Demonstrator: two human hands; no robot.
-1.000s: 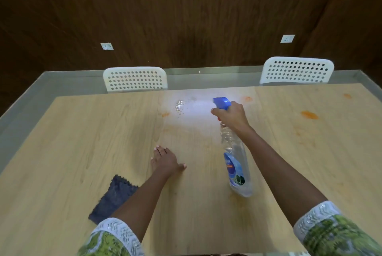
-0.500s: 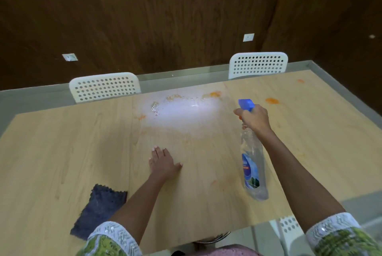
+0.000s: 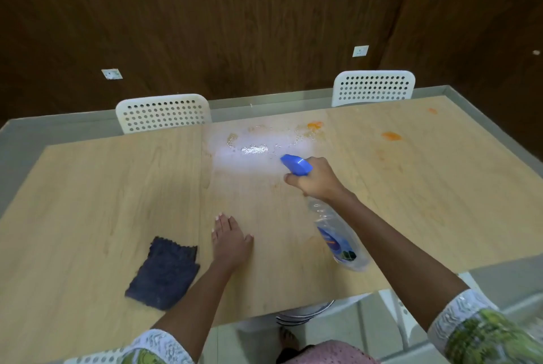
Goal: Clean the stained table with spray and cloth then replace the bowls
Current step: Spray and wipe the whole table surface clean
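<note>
The right hand is closed around the neck of a clear plastic spray bottle with a blue trigger head, fingers wrapped about the trigger, holding it tilted above the light wooden surface with the blue nozzle pointing toward the far edge and the bottle's base hanging back toward the person. Just beyond the nozzle a wet, shiny patch of sprayed liquid lies on the wood under a bright glare. Orange stains sit near it: one at the far edge of the wet patch, another further right, and a small one near the far right corner. The left hand lies flat and open, palm down on the surface, fingers spread slightly, holding nothing. Just beside it, to its left, a dark blue square cloth lies flat on the wood, apart from the hand. Two white perforated plastic chairs stand at the far side, before a dark wooden wall.
</note>
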